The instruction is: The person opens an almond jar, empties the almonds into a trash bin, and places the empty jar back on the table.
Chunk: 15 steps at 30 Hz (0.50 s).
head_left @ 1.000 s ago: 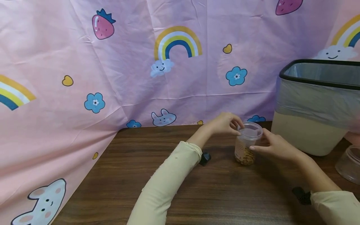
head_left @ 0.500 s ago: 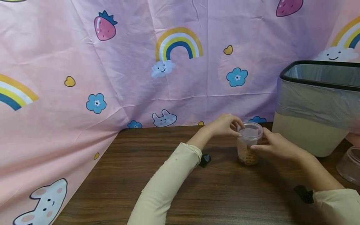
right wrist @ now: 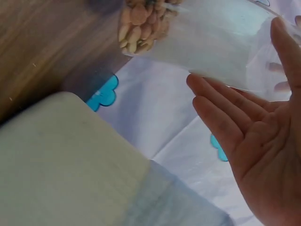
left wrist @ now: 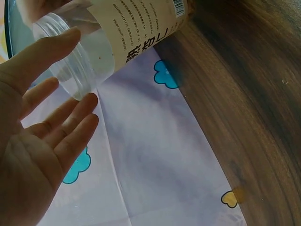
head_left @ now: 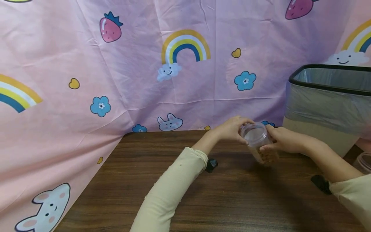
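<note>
A clear jar (head_left: pixel 259 143) with nuts at its bottom and a printed label tilts over the table, its open mouth toward the left hand (head_left: pixel 232 129). In the left wrist view the left hand (left wrist: pixel 42 122) has its thumb and fingertips round the rim of the jar (left wrist: pixel 101 47). The right hand (head_left: pixel 287 140) holds the jar's side from the right. In the right wrist view the right hand (right wrist: pixel 254 127) has its thumb and fingers about the jar (right wrist: pixel 202 42), with the nuts (right wrist: pixel 141 23) at its far end.
A bin (head_left: pixel 321 106) lined with a clear bag stands at the back right. Another clear container (head_left: pixel 363 162) is at the table's right edge. A printed cloth (head_left: pixel 185 83) hangs behind the wooden table (head_left: pixel 162 167).
The jar has gone from upright to tilted, its base swung right and slightly up and its mouth leaning left. The right hand and forearm have risen a little with it.
</note>
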Each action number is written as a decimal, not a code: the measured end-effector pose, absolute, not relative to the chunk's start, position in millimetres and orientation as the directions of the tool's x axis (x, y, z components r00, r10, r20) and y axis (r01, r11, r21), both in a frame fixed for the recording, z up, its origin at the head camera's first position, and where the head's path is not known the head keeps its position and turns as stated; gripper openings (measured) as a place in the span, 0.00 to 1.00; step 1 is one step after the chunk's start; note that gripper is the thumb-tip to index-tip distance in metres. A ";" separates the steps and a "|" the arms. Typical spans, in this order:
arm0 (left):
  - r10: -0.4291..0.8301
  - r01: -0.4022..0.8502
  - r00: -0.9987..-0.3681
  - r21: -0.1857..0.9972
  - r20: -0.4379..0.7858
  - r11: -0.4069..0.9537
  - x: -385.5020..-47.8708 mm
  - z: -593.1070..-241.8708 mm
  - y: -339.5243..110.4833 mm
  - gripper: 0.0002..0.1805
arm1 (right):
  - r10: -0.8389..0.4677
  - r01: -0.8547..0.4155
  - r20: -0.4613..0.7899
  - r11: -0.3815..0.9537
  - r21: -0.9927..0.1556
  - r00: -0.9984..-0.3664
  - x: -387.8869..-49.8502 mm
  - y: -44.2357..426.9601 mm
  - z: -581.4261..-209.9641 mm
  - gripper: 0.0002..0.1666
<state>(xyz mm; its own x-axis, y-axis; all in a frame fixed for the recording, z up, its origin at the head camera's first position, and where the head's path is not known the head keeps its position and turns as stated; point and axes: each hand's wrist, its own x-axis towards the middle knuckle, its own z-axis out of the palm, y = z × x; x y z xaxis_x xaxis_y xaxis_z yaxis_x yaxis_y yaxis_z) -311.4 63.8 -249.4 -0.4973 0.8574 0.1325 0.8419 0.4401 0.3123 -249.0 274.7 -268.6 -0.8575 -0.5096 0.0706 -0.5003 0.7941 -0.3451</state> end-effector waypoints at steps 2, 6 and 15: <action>0.853 0.836 -0.504 0.321 0.131 0.445 -311.1 -249.4 63.4 0.40 | -0.516 -0.498 0.042 0.799 -0.338 -0.856 -249.4 271.4 -263.2 0.31; 0.848 0.829 -0.511 0.344 0.142 0.441 -309.6 -249.5 62.5 0.45 | -0.522 -0.498 0.010 0.808 -0.316 -0.853 -250.2 266.4 -255.8 0.32; 0.843 0.820 -0.525 0.335 0.119 0.463 -304.1 -247.2 60.2 0.48 | -0.531 -0.505 -0.037 0.824 -0.258 -0.847 -248.8 259.1 -244.8 0.44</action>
<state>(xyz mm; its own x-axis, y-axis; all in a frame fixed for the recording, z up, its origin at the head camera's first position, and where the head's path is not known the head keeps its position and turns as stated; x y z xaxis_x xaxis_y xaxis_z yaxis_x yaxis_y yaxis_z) -304.1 60.2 -247.2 -0.5246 0.8430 0.1193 0.8204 0.4631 0.3353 -248.8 259.1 -244.8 -0.8468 -0.5306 -0.0369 -0.5049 0.8237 -0.2580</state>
